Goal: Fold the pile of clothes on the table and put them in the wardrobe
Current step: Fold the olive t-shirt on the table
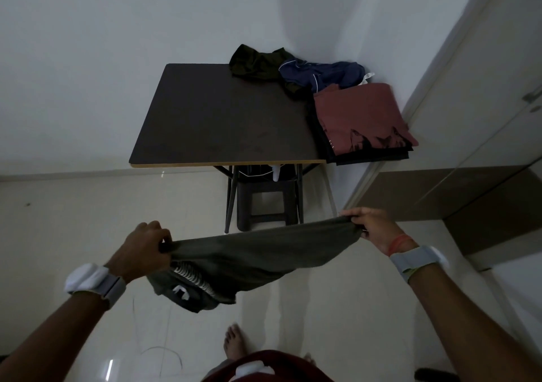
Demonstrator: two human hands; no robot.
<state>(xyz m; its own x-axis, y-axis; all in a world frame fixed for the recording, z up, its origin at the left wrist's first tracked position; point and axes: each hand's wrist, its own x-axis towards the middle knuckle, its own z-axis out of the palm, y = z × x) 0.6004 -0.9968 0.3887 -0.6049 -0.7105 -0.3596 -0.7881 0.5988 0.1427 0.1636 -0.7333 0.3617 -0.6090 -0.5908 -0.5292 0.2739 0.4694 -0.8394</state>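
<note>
- L hand (pixel 146 241): fingers curled, pinching one end of olive-grey garment (pixel 258 252).
- R hand (pixel 372 226): pinches the other end. Cloth stretched betw. both hands, in the air, on the near side of table (pixel 220 117), not touching it.
- Rust-red printed tee (pixel 360 115): folded, atop dark folded stack, table's right edge, overhanging.
- Dark green garment (pixel 255 62) & navy garment (pixel 322 73): unfolded, touching, far right corner.
- Dark stool (pixel 264 202): under table.

The table (pixel 223 117) stands at my twelve o'clock, a stool (pixel 264 202) tucked under it. On top, the loose heap (pixel 293 69) lies at the far edge toward one o'clock; the folded stack (pixel 360 117) sits just nearer — overhanging the right edge. The wardrobe (pixel 484 103) stands at two o'clock. A garment (pixel 258 249) hangs between my left hand (pixel 143 244) and right hand (pixel 372 226), before the table.
</note>
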